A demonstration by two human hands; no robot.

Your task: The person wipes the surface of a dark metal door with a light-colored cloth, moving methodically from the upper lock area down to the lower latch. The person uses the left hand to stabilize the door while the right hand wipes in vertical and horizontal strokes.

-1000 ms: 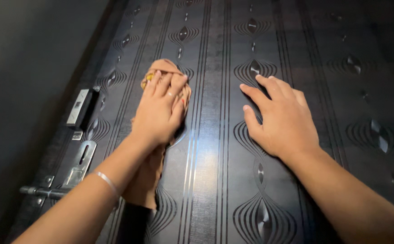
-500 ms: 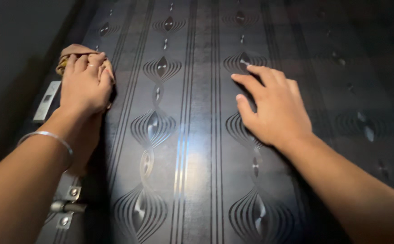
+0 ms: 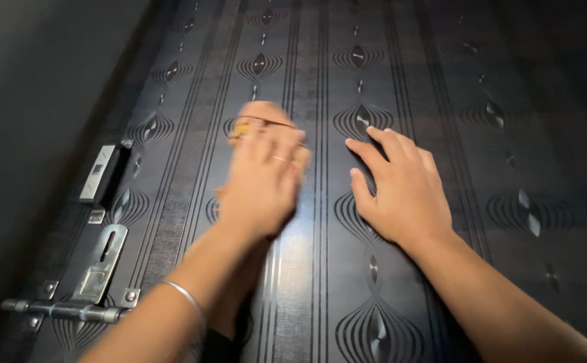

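Two hands on a dark patterned door [image 3: 441, 81]: left hand [image 3: 263, 181] pressing a tan cloth [image 3: 266, 113], right hand [image 3: 401, 185] flat, fingers spread, holding nothing; bolt [image 3: 71, 310] lower left.

Door [image 3: 441, 81]: you see dark wood-look panel, semi-glossy, with grooved lines and embossed ovals. Cloth [image 3: 266, 114]: soft tan fabric, matt, under your left hand [image 3: 263, 188]. Bolt [image 3: 64, 310] and hasp [image 3: 101, 265]: brushed silvery metal. Bangle [image 3: 186, 296]: polished metal.
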